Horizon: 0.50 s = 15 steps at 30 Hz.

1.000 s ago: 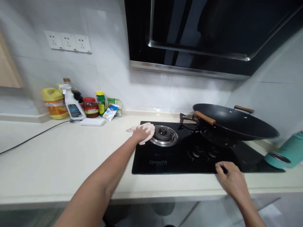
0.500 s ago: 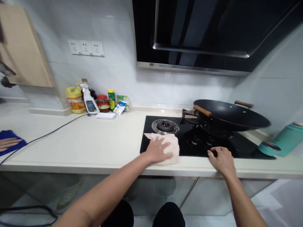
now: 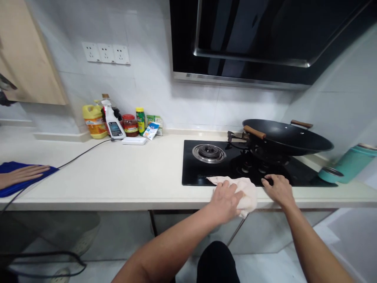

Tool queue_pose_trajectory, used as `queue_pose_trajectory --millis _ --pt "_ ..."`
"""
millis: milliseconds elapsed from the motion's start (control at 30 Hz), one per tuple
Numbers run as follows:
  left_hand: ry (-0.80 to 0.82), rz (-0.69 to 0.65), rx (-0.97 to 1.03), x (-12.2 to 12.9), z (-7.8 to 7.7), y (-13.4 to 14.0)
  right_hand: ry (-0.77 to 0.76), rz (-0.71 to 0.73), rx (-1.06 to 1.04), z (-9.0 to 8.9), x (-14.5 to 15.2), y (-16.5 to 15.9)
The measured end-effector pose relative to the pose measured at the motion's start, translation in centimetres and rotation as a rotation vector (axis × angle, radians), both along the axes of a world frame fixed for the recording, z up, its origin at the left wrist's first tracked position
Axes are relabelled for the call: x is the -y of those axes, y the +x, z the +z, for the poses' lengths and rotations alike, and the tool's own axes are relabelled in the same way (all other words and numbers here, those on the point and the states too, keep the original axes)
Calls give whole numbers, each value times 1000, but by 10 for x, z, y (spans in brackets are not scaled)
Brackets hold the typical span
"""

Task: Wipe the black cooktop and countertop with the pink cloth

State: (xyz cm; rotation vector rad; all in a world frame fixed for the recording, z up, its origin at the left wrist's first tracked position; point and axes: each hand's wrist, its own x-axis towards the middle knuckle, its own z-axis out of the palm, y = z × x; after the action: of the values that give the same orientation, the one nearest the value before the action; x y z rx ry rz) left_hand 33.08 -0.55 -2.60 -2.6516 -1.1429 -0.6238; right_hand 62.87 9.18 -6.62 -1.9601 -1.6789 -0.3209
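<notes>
Head view: where does the pink cloth [image 3: 247, 195] lie?

It lies across the near edge of the black cooktop [image 3: 192, 173], its near end drooping over the front of the pale countertop [image 3: 141, 169].

How are the hands?

The left hand [image 3: 226, 200] holds the pink cloth, fingers bent over it. Just to the right, the right hand [image 3: 279, 192] is at the near edge of the glass, loosely curled, with a small gap between thumb and forefinger.

What sits around them?

Two knobs [image 3: 245, 169] are a little beyond the hands. A round burner [image 3: 209, 152] is farther off to the left, and a dark wok [image 3: 285, 137] with wooden handles takes up the far right. Right of that are a turquoise flask [image 3: 357, 163] and a turquoise cup [image 3: 330, 175].

And over on the left?

Against the far wall, a yellow jug [image 3: 94, 122], a spray bottle [image 3: 114, 125], a red-lidded jar [image 3: 130, 126] and a green bottle [image 3: 140, 122] stand close together. On the near left, another person's fingers [image 3: 32, 173] lie stretched out on a blue cloth [image 3: 11, 190].

Overhead?

A black range hood [image 3: 250, 35], above the cooktop.
</notes>
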Motion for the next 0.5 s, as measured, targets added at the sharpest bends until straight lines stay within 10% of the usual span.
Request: queue_pose_trajectory --millis 500 --pt "-16 400 -3 44 9 -184 -53 15 -9 -2 0 7"
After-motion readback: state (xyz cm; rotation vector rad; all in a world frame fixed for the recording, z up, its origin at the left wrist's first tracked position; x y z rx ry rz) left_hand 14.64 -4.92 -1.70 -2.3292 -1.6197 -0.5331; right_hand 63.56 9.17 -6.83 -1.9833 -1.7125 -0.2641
